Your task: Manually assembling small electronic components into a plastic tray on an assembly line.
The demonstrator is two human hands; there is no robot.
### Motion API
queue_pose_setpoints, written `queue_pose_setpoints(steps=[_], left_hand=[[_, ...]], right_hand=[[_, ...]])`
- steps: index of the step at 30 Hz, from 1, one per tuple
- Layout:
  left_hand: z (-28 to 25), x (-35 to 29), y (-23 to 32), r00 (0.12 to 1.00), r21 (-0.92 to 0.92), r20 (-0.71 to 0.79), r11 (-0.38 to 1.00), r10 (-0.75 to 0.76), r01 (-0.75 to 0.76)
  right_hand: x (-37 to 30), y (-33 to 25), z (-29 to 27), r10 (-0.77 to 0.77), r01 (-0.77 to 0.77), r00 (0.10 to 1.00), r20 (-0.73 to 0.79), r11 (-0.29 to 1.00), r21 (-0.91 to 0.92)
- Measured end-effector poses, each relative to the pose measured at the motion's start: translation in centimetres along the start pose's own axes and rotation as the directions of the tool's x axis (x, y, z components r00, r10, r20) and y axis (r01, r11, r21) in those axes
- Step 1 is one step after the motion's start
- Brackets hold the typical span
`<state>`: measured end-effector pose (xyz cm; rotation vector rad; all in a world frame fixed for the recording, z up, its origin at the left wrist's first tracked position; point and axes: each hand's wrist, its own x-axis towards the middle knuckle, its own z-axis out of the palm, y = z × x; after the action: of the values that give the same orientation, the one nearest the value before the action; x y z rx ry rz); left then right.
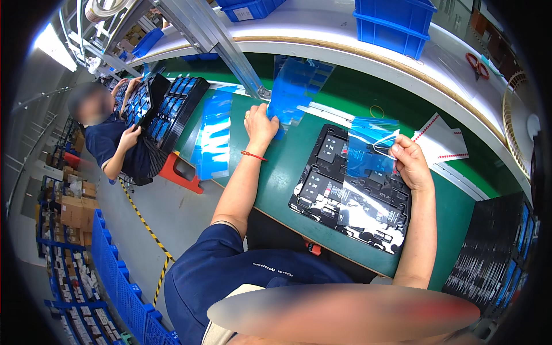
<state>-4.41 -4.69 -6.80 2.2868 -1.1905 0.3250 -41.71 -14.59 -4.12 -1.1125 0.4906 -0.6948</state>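
My left hand (261, 125) reaches to the far side of the green bench, its fingers curled against the edge of some blue film sheets (299, 86). Over a black moulded tray (310, 215), my right hand (411, 164) pinches the right edge of a translucent blue film (365, 141). A thin pale V-shaped thing (382, 144) shows at those fingertips; I cannot tell what it is. Flat black battery packs (319, 184) lie in the tray, partly under the film. More blue film strips (214, 135) lie left of my left forearm.
A co-worker (109, 126) at the left handles a black tray of packs. Stacked black trays (489, 247) stand at the right. Blue bins (394, 26) and red-handled scissors (477, 66) sit on the shelf above. White red-edged sheets (443, 141) lie behind my right hand. A metal post (230, 54) rises beyond my left hand.
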Motion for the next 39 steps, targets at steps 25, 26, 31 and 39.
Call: queue_pose_setpoints(steps=[25,26,31,39], left_hand=[[0.4,0.4,-3.0,0.999,-0.154,-0.053,0.988,0.01,-0.018],[0.3,0.4,-2.9,0.999,-0.17,0.0,0.984,-0.045,0.045],[-0.7,0.4,-1.6,0.993,-0.154,-0.045,0.983,-0.109,0.101],[-2.0,-0.2,-0.6,0.768,0.263,-0.403,0.867,0.498,-0.424]], right_hand=[[0.1,-0.1,0.0,0.0,0.0,1.0,0.014,1.0,-0.023],[0.1,0.0,-0.2,-0.002,0.002,1.0,0.016,1.0,-0.026],[0.1,0.0,-0.2,0.002,-0.002,1.0,0.014,0.999,-0.033],[0.0,-0.1,-0.2,0.0,0.0,1.0,0.015,1.0,-0.004]])
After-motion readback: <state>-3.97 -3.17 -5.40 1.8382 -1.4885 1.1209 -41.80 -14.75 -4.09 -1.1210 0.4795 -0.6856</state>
